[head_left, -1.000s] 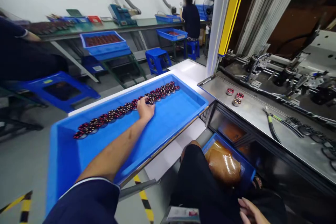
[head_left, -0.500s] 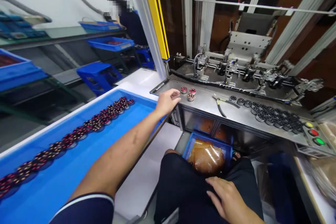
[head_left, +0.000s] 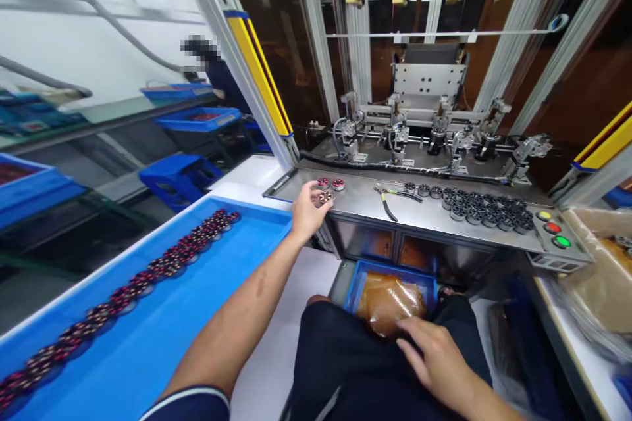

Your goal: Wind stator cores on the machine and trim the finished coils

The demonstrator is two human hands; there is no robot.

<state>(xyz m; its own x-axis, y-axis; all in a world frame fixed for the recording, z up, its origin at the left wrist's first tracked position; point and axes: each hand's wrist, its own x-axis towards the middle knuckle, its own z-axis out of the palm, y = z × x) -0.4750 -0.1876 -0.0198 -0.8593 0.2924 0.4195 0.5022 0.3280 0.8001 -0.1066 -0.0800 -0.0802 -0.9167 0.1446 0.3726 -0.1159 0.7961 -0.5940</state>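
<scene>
At the left end of the metal worktop [head_left: 355,205], my left hand [head_left: 307,212] has its thumb and fingers closed around a copper-wound motor stator [head_left: 325,197]. Two more wound stators with red tops, one [head_left: 338,183] to the right and another [head_left: 322,182] just behind the fingers, stand close by. My right hand [head_left: 437,354] hangs over my lap with its fingers loosely stretched and nothing in it. A long row of wound stators [head_left: 170,260] lies in the large blue tray [head_left: 197,316] to the left.
Cutting pliers [head_left: 388,202] lie mid-worktop, left of many black stators [head_left: 486,209]. Behind stands a winding machine [head_left: 428,82]; its buttons [head_left: 553,227] are at right. A blue bin [head_left: 353,289] with a plastic-wrapped brown bundle [head_left: 390,302] sits below. Another person [head_left: 224,85] is at far left.
My left hand has moved from beside the three stators onto the nearest one, its fingers now around it. The view has turned to the right; my right hand stays over my lap.
</scene>
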